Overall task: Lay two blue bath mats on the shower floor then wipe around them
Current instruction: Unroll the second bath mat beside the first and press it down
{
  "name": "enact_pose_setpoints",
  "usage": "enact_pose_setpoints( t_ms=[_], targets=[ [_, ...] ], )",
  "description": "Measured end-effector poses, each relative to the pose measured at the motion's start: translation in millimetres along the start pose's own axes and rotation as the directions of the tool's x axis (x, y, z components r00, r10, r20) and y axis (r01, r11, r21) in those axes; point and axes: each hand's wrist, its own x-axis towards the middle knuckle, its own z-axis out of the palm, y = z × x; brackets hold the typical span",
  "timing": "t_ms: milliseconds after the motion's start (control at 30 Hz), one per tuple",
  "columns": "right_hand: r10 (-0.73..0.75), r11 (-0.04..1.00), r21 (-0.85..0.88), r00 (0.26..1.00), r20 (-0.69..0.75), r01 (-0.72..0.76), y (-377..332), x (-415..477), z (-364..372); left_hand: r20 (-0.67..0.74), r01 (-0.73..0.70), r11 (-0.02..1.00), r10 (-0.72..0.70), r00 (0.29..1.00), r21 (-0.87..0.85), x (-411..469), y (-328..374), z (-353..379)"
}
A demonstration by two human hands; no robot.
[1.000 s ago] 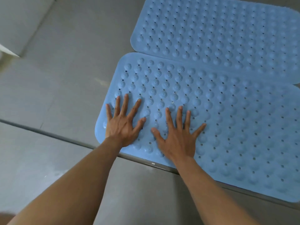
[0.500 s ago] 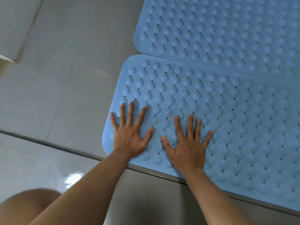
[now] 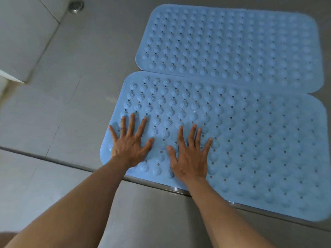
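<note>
Two blue bath mats with raised bumps and small holes lie flat side by side on the grey shower floor. The near mat [image 3: 241,140] runs along the floor's front threshold, and the far mat [image 3: 232,43] lies just behind it, their long edges touching. My left hand [image 3: 129,142] presses flat, fingers spread, on the near mat's left end. My right hand [image 3: 189,154] presses flat beside it, also fingers spread. Neither hand holds anything.
A metal threshold strip [image 3: 53,158] crosses the frame under my wrists. A round floor drain [image 3: 76,5] sits at the top left. A pale wall or ledge [image 3: 21,42] borders the floor on the left. Bare grey tile lies left of the mats.
My hands stay flat on the near mat's left end. The view has pulled back and tilted up, so the far mat's right end and the drain now show.
</note>
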Motion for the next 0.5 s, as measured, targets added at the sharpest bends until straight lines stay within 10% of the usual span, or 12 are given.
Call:
enact_pose_setpoints(
  t_ms=[233,500],
  targets=[
    [-0.081,0.853,0.505,0.99,-0.116,0.129,61.5,-21.0,-35.9,-0.104,-0.173,0.985,0.17,0.98,-0.024,-23.3,76.6,-9.6],
    [0.228,0.97,0.133,0.955,-0.191,-0.204,232.9,-73.2,-56.5,-0.096,-0.38,0.923,0.373,0.923,-0.062,-29.7,247.3,6.4]
  ],
)
